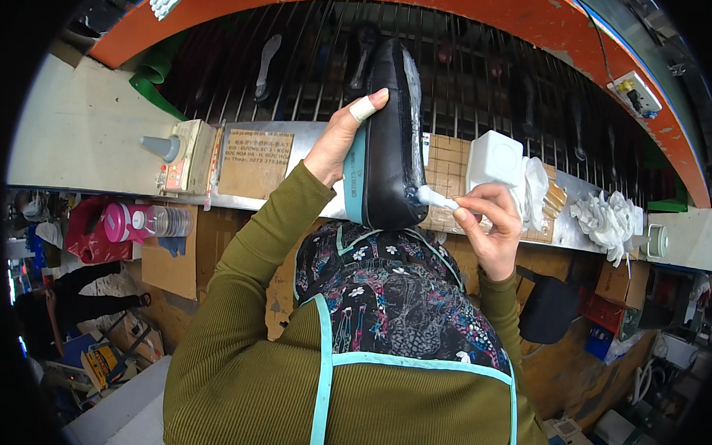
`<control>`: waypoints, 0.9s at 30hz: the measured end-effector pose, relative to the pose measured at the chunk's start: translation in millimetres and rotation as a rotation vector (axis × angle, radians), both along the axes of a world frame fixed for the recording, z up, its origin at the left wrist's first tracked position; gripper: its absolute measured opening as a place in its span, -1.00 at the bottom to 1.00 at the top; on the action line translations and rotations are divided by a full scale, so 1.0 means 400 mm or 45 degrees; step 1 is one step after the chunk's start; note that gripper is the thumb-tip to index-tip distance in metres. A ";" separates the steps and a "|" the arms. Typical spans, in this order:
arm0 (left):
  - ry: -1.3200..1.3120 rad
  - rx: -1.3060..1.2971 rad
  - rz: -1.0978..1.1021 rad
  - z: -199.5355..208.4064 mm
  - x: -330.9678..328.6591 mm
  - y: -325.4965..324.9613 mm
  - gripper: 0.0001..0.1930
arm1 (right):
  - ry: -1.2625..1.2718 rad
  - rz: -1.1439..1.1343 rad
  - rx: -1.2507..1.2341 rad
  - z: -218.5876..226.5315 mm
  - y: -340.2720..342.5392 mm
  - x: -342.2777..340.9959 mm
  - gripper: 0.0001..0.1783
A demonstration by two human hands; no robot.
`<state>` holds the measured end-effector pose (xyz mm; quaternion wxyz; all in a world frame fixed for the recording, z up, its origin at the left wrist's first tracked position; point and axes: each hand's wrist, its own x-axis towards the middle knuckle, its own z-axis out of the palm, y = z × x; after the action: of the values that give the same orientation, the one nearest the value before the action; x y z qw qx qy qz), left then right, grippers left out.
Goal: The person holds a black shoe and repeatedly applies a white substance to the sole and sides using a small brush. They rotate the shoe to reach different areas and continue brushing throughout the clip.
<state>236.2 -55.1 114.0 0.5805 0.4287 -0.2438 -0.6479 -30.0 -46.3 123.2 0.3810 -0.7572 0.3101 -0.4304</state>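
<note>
My left hand [347,136], with pale tape round one finger, grips a black shoe upper [386,153] stretched over a teal shoe last [355,179]. The shoe stands lengthwise in front of me, on its side. A whitish wet-looking coat runs along the edge that faces right. My right hand [491,221] pinches a slim white applicator [439,198] between thumb and fingers. Its white tip touches the coated edge at the shoe's near end. Whether the tip is bristle or cloth cannot be made out.
Beyond the metal ledge [315,154] lies a conveyor of metal bars [298,71] bearing dark shoe parts. A white container [495,160] and crumpled white cloths [605,219] sit to the right. At left stands a beige box [187,150] with a grey cone.
</note>
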 end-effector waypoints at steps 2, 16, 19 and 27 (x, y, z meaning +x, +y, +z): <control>0.099 0.039 -0.033 0.001 -0.004 0.000 -0.47 | 0.001 0.014 -0.011 0.006 -0.004 0.000 -0.81; 0.429 0.222 -0.196 0.021 -0.039 0.001 -0.40 | 0.050 0.089 -0.161 0.072 -0.048 0.016 -0.82; 0.651 0.118 -0.382 0.022 -0.048 0.024 -0.45 | 0.053 0.133 -0.190 0.083 -0.061 0.024 -0.83; 1.152 0.275 -0.756 -0.043 -0.069 0.017 -0.34 | -0.023 0.322 -0.134 0.104 -0.110 0.051 -0.82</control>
<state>208.6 -48.1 97.0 0.3726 0.0774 -0.0126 -0.9247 -9.5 -90.3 164.8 0.3947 -0.8053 0.1856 -0.4016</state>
